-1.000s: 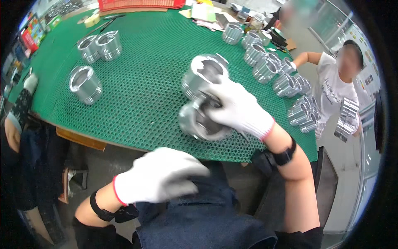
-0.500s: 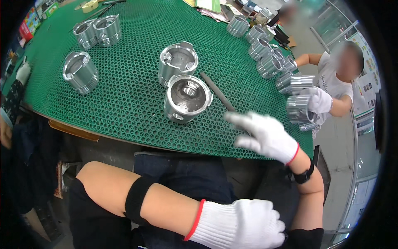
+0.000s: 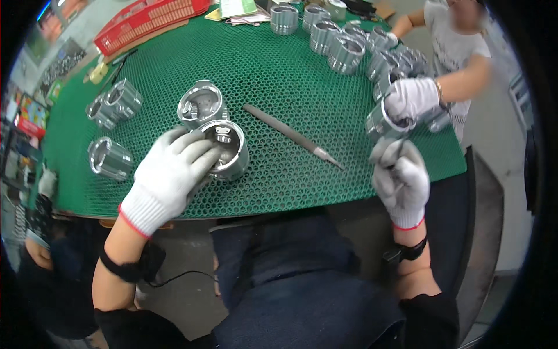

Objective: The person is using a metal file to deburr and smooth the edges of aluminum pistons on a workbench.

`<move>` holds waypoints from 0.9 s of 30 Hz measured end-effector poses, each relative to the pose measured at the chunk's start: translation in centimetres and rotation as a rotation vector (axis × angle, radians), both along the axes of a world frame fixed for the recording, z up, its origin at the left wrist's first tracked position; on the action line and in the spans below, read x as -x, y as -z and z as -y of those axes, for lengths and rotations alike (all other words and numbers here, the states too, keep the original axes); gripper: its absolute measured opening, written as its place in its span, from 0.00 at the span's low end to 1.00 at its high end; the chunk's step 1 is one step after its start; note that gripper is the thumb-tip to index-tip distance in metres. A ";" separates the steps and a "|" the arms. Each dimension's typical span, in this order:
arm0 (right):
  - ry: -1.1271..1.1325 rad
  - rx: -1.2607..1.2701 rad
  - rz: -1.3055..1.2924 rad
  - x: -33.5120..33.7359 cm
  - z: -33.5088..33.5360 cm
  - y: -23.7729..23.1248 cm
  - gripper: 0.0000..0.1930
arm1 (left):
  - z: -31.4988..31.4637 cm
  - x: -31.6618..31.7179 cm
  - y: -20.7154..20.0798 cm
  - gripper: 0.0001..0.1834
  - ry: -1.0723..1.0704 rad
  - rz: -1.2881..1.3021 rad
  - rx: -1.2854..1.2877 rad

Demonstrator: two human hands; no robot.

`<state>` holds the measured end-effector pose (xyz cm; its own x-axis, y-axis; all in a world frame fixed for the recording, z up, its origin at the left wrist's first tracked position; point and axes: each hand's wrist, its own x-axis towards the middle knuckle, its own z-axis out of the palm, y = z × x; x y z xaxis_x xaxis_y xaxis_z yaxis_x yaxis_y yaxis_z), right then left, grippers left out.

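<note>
My left hand (image 3: 168,171), in a white knitted glove, grips the near metal piston (image 3: 235,166), its fingers over the rim and its thumb low on the side. The piston stands with its hollow side up. Right behind it is another piston (image 3: 201,102). My right hand (image 3: 401,183), gloved too, is raised at the mat's right edge with curled fingers; a thin dark thing shows at the fingertips, too unclear to name. Between my hands a grey file (image 3: 285,131) lies slantwise on the green mat (image 3: 290,186), its bare tang toward my right hand.
Beyond my right hand, a co-worker's gloved hand (image 3: 412,99) holds a piston (image 3: 381,122). Several pistons (image 3: 346,55) stand at the far right. More pistons (image 3: 110,158) are on the left. At the back lie a red basket (image 3: 145,24) and papers (image 3: 238,8).
My left hand has risen from over my lap onto the near piston. My right hand has moved away from the file to the right, its fingers now curled. The view has shifted.
</note>
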<state>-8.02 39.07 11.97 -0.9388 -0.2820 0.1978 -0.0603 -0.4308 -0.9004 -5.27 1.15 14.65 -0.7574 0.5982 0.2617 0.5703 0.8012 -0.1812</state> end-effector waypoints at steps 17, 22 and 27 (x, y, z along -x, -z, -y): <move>0.004 0.239 -0.861 -5.3 -2.3 -9.1 0.11 | -2.9 4.1 -1.7 0.21 -0.114 0.445 0.661; 0.132 0.199 -0.941 -6.3 -4.1 -9.0 0.11 | -4.2 1.9 -2.0 0.19 -0.099 0.369 0.455; 0.826 -0.247 -0.648 -6.4 -2.7 -8.7 0.12 | -3.9 1.0 -3.7 0.19 -0.168 0.380 0.189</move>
<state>-1.59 41.74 20.63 -0.5944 0.2905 0.7499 -0.7455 0.1507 -0.6493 -6.26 5.05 18.31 -0.8691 0.4696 -0.1555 0.4898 0.8611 -0.1364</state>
